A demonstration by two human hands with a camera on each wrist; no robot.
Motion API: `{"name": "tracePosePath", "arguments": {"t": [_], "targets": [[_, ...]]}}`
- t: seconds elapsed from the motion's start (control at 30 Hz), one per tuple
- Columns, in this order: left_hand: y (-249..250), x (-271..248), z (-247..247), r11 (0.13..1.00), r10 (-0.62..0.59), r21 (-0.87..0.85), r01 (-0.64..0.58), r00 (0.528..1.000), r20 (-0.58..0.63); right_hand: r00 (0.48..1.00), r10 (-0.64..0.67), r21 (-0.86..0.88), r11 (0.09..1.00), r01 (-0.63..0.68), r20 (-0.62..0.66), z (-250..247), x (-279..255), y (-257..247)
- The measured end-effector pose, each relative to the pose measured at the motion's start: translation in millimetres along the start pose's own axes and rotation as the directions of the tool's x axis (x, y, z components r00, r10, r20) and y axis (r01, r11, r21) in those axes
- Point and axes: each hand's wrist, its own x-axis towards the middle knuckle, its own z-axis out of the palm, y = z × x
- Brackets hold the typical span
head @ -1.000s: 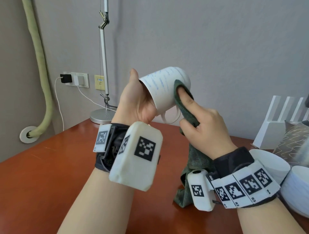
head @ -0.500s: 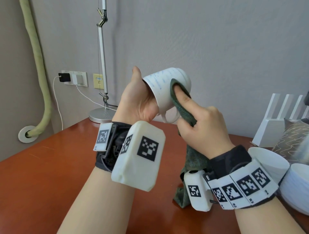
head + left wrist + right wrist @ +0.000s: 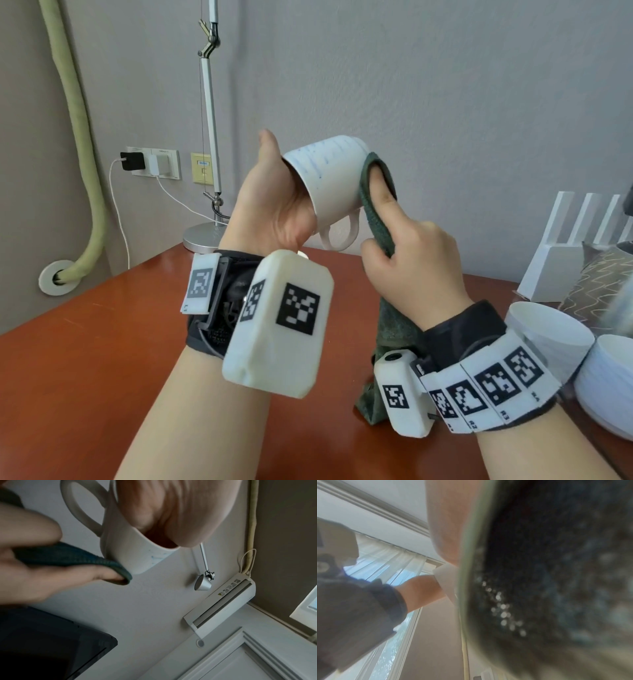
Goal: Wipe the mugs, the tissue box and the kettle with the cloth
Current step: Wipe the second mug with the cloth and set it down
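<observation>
A white mug [image 3: 329, 181] with faint blue marks is held tilted in the air above the table, its handle [image 3: 339, 233] pointing down. My left hand [image 3: 274, 205] grips it at the rim, fingers inside the mouth [image 3: 164, 515]. My right hand [image 3: 407, 260] holds a dark green cloth [image 3: 376, 205] and presses it with the index finger against the mug's base end. The cloth's tail [image 3: 380, 359] hangs down past my right wrist. In the left wrist view the cloth [image 3: 72, 557] touches the mug's [image 3: 130, 545] bottom edge. The right wrist view is filled by blurred cloth [image 3: 556, 574].
Two more white mugs [image 3: 551, 335] [image 3: 609, 380] stand at the right table edge beside a patterned tissue box [image 3: 596, 284] and a white rack [image 3: 568, 246]. A desk lamp base [image 3: 202, 236] sits at the back. The red-brown table [image 3: 102, 342] spreads below.
My right index finger has slid the cloth across the mug's base end towards the right and up. The mug has tilted slightly in the left hand.
</observation>
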Motion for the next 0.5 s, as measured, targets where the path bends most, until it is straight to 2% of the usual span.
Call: {"name": "tracePosePath", "arguments": {"t": [0.13, 0.27, 0.33, 0.4, 0.5], "targets": [[-3.1, 0.7, 2.3, 0.998, -0.013, -0.067, 0.010, 0.999, -0.043, 0.998, -0.044, 0.001, 0.999, 0.044, 0.054, 6.6, -3.9, -5.3], [-7.6, 1.5, 6.5, 0.990, -0.050, -0.130, 0.047, 0.999, -0.017, 0.997, 0.059, -0.109, 0.993, -0.055, 0.038, 3.1, -0.6, 4.8], [-7.1, 3.1, 6.0, 0.989, -0.050, -0.140, 0.050, 0.999, 0.004, 0.985, 0.126, -0.157, 0.982, -0.107, 0.115, -1.5, 2.1, 5.2], [-3.7, 4.1, 3.8, 0.987, -0.032, -0.159, 0.030, 0.999, -0.006, 0.966, 0.130, -0.174, 0.981, -0.092, 0.225, -3.0, 1.0, 2.0], [3.0, 3.4, 0.1, 0.981, 0.009, -0.193, -0.018, 0.999, -0.046, 0.958, 0.141, -0.201, 0.975, -0.091, 0.249, 3.3, -2.4, -3.2]]}}
